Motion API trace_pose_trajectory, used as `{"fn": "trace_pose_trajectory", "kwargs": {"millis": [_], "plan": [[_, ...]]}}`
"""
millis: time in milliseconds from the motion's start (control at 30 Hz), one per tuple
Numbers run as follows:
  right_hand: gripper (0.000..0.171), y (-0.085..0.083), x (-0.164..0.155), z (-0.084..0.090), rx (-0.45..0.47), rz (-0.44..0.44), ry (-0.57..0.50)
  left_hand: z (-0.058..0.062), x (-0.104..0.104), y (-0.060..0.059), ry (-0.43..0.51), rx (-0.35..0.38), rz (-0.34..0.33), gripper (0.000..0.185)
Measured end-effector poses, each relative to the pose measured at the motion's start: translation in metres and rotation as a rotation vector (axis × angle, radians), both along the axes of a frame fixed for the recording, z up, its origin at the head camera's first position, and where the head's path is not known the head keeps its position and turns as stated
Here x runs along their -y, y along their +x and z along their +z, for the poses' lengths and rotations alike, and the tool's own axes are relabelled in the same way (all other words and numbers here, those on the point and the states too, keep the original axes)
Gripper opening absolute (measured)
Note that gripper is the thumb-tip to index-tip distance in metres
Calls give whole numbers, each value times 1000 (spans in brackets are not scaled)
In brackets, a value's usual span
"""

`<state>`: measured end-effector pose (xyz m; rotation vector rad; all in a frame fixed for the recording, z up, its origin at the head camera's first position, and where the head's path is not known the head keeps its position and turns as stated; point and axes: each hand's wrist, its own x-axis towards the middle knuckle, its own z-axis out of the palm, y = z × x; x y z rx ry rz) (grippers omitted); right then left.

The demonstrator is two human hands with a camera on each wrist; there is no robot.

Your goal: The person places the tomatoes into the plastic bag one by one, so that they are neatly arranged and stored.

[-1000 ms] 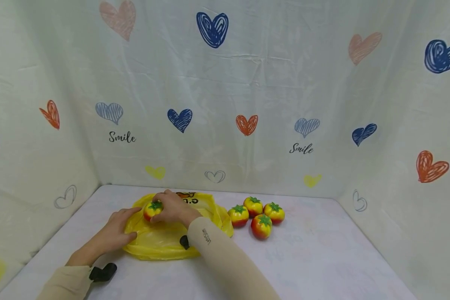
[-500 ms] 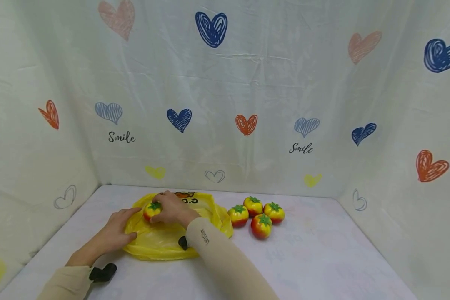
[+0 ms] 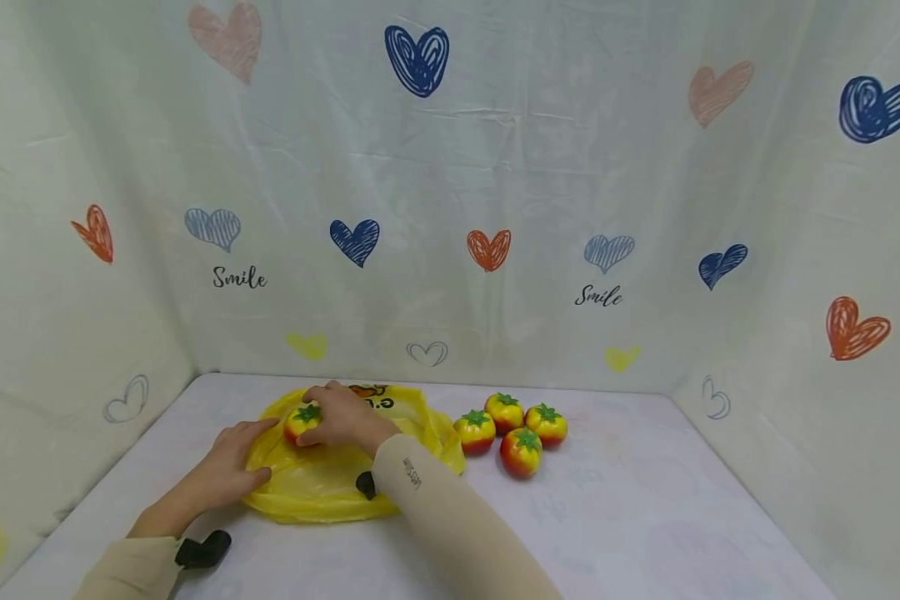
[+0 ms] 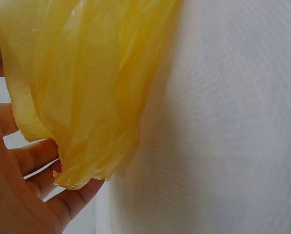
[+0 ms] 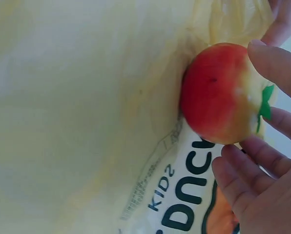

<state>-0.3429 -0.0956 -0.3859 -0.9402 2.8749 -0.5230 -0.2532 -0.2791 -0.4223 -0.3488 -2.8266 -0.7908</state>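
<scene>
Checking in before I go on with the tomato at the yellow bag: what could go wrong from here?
1. The right hand holds the tomato only with its fingertips; it could slip and roll across the table.
2. The left hand has just the thin edge of the bag; the limp plastic might slide free or collapse.
3. Four loose tomatoes sit close to the right forearm; a sweep back could knock them.

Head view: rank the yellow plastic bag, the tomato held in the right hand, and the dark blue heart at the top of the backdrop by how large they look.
1. yellow plastic bag, clearly the largest.
2. dark blue heart.
3. held tomato, partly covered by the right hand.

The heart hangs farther from the camera, so this ranks apparent size only.
</scene>
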Motion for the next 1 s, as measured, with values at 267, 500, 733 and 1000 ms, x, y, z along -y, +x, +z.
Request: {"fn": "trace_pose_trajectory", "kwargs": {"millis": [267, 500, 733, 1000], "plan": [[60, 4, -6, 13, 3, 19, 0, 0, -1, -1, 1, 6, -6, 67], [58, 11, -14, 23, 42, 50, -60, 5, -1, -1, -4, -8, -21, 69], [56, 22, -19, 33, -8, 133, -112, 2, 0, -1, 1, -17, -21, 68], [55, 37, -31, 40, -25, 166, -137, 0, 2, 1, 8, 5, -9, 68]]}}
